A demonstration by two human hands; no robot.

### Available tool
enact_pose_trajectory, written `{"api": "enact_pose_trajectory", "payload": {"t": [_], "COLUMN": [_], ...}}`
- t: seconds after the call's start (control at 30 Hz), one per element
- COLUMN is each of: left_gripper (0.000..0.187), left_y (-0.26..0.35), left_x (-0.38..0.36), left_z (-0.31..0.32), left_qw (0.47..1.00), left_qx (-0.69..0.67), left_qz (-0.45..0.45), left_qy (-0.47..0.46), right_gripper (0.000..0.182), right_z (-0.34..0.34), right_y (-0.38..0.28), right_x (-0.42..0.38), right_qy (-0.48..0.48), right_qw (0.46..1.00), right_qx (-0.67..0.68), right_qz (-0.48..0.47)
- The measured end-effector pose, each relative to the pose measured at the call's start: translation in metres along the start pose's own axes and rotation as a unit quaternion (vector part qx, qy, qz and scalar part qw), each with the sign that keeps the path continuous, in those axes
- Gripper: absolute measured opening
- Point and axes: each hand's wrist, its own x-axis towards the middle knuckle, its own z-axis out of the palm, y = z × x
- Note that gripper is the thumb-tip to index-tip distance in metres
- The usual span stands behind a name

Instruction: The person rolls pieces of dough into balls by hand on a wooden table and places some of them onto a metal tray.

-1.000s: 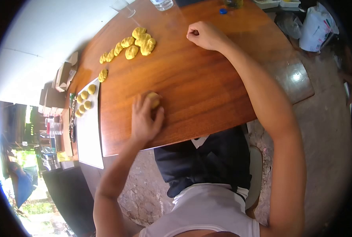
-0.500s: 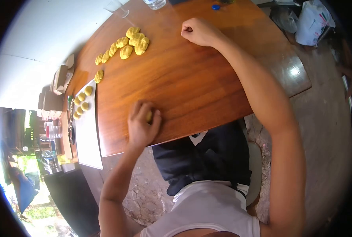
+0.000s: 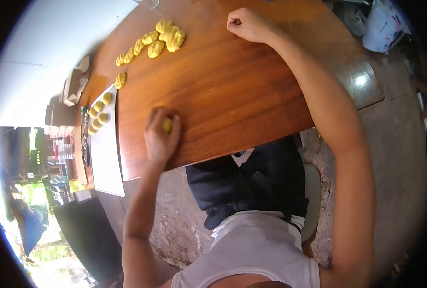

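Note:
My left hand [image 3: 161, 135] curls over a small yellow dough ball [image 3: 167, 125] on the wooden table [image 3: 213, 103], near its front edge. My right hand [image 3: 247, 25] rests closed at the far side of the table, and nothing shows in its curled fingers. Several yellow dough pieces [image 3: 155, 49] lie in a curved row left of my right hand. One more piece [image 3: 121, 80] sits at the top corner of a white tray [image 3: 109, 156]. On that tray stand several round dough balls [image 3: 102, 117] in two rows.
Cardboard boxes [image 3: 61, 117] and stacked plastic containers [image 3: 64, 150] stand beyond the tray at the left. A clear glass [image 3: 152, 4] is partly visible at the top edge. A white plastic bag [image 3: 380, 29] is at the upper right, beyond the table.
My left hand has moved left, toward the tray, with the dough ball under its fingers. My right hand stays closed. The whole view has shifted slightly.

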Motion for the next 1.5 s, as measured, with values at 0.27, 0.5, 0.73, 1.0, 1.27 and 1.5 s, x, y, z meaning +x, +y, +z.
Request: {"api": "enact_pose_trajectory", "payload": {"t": [0.27,0.5,0.73,1.0,1.27,1.5], "left_gripper": [0.017,0.016,0.015,0.013,0.019,0.025], "left_y": [-0.009,0.006,-0.011,0.036,-0.001,-0.002], "left_x": [0.089,0.009,0.097,0.005,0.077,0.003], "left_z": [0.048,0.003,0.051,0.016,0.045,-0.003], "left_qw": [0.999,0.998,0.997,0.996,0.997,0.995], "left_qx": [-0.035,-0.023,-0.070,-0.042,-0.034,0.008], "left_qz": [0.036,0.054,-0.003,0.053,0.038,0.052], "left_qy": [-0.017,-0.037,-0.042,-0.050,-0.052,-0.085], "right_gripper": [0.016,0.018,0.018,0.015,0.017,0.017], "right_z": [0.006,0.004,0.002,0.004,0.004,0.004], "right_y": [0.006,0.010,0.000,0.008,0.003,0.005], "right_x": [0.002,0.005,0.000,0.003,0.007,0.003], "right_qy": [0.064,0.012,0.042,0.026,0.069,0.071], "right_qw": [0.997,0.999,0.997,0.999,0.995,0.996], "right_qx": [-0.039,-0.006,-0.065,-0.015,-0.072,-0.047], "right_qz": [-0.031,-0.029,-0.017,-0.018,-0.020,-0.038]}}
